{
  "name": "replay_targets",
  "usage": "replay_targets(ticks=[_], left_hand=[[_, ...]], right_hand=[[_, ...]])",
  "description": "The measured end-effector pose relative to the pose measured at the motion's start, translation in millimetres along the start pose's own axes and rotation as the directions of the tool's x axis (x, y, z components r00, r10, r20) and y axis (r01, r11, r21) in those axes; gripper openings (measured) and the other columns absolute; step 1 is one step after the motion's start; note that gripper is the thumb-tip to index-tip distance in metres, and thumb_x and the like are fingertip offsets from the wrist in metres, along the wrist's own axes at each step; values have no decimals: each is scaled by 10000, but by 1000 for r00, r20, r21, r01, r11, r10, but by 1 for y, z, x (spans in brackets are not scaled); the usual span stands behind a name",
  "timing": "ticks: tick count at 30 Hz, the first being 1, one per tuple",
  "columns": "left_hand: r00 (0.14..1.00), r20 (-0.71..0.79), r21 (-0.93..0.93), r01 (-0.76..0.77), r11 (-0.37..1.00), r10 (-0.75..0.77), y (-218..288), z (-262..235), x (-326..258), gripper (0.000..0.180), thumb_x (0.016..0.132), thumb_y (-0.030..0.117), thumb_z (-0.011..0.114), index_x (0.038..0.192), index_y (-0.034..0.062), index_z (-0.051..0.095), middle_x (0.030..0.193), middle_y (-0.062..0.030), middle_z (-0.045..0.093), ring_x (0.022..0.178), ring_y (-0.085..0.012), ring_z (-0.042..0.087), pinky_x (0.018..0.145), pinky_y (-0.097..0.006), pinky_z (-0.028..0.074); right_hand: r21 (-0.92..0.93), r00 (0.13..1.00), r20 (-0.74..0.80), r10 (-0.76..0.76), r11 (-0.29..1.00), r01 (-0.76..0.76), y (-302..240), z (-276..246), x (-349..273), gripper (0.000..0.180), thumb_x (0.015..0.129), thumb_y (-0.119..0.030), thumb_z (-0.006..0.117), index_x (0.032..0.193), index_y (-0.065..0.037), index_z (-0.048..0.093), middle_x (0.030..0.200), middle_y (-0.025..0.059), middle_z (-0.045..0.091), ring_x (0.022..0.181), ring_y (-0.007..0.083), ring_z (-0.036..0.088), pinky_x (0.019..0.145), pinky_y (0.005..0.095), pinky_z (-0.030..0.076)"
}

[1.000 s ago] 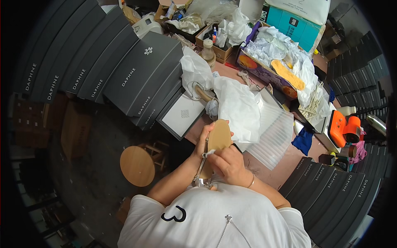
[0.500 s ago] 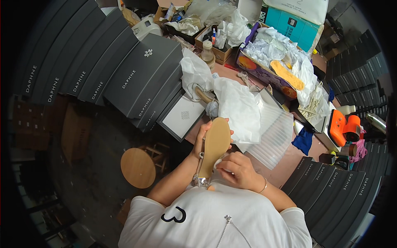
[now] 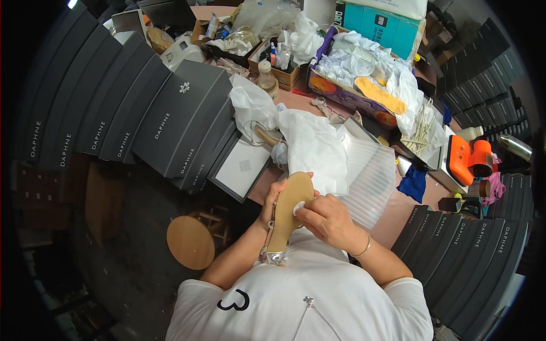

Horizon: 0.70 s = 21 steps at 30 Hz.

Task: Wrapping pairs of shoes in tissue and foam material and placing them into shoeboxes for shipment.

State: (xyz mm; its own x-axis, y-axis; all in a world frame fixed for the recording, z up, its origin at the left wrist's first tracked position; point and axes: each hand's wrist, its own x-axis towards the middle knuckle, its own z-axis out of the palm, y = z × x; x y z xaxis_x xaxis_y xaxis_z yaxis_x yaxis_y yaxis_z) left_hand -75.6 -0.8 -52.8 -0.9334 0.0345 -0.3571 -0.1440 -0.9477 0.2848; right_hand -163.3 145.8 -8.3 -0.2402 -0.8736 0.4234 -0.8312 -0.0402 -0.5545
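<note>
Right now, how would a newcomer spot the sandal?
Find the white shirt at the bottom of the view. Just above it, the left hand grips the sandal. Its long tan sole faces the camera, setting it apart from the white paper beyond.

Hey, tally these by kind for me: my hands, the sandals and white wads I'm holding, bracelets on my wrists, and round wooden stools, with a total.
Hands: 2, the left hand and the right hand
Held sandal: 1
Held white wad: 1
Bracelet: 1
Round wooden stool: 1
Total: 6
</note>
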Motion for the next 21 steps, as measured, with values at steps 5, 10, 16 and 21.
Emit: replay_targets(ticks=[5,10,16,21], left_hand=[[999,14,69,-41,997,40,0,9,6,723,870,498,413,1403,11,359,1128,-200,582,985,-266,607,834,-384,528],[997,-54,99,-56,994,61,-3,3,9,742,875,508,421,1407,-3,339,1149,-232,572,961,-295,625,793,-397,544],[978,207,101,2,995,-23,3,6,19,761,892,519,407,1443,12,272,1167,-225,566,944,-273,637,769,-372,557],[993,107,122,30,992,-43,6,9,27,792,875,529,426,1446,7,256,1150,-253,562,924,-332,641,717,-426,572]], right_hand=[[5,998,-63,12,1000,-11,4,-1,3,286,676,-84,727,942,-103,623,830,19,551,719,187,538,620,313,399],[36,990,106,96,994,-100,2,-12,-9,226,713,-67,731,916,-97,638,804,42,572,713,221,558,635,329,429],[289,917,104,384,871,-398,5,-60,-18,176,760,-52,690,921,-59,619,790,69,579,703,241,586,625,336,468],[220,797,-25,604,781,-584,34,-120,-49,101,791,-45,673,872,-20,618,788,94,581,641,211,577,580,278,453]])
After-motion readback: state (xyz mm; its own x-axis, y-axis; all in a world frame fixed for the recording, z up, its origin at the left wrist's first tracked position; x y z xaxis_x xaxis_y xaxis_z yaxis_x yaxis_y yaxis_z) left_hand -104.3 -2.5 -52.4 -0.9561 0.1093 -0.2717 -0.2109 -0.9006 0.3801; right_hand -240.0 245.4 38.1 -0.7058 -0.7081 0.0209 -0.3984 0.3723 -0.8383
